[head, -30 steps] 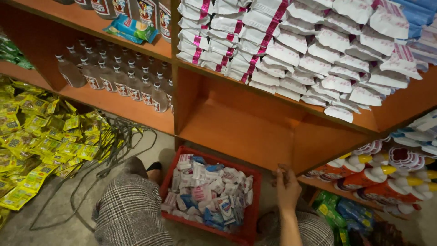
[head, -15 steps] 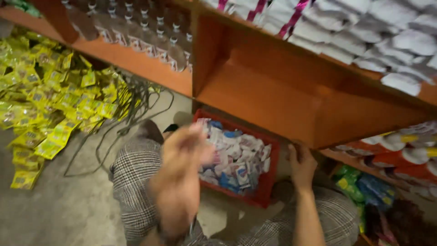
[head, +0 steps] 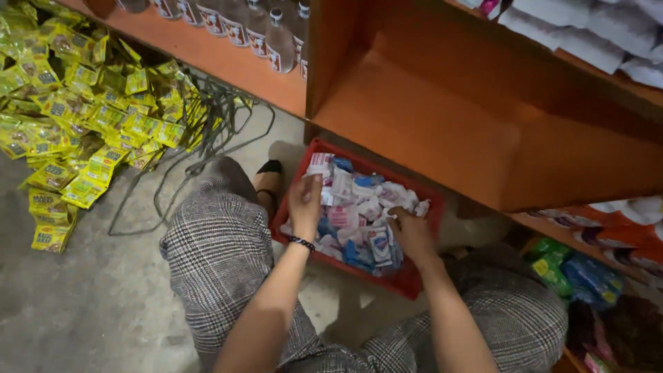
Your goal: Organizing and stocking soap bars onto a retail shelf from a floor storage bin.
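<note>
Head view: left hand (head: 304, 205) and right hand (head: 411, 233) both reach into the red crate (head: 409, 282) on the floor below the orange shelf (head: 442, 131), fingers curled among small soap packets (head: 359, 214), firm grip not discernible.

Red crate (head: 414, 280) of white-blue-pink packets (head: 359, 214) — grey checked trousers (head: 214, 255), yellow sachets (head: 76, 117)
</note>
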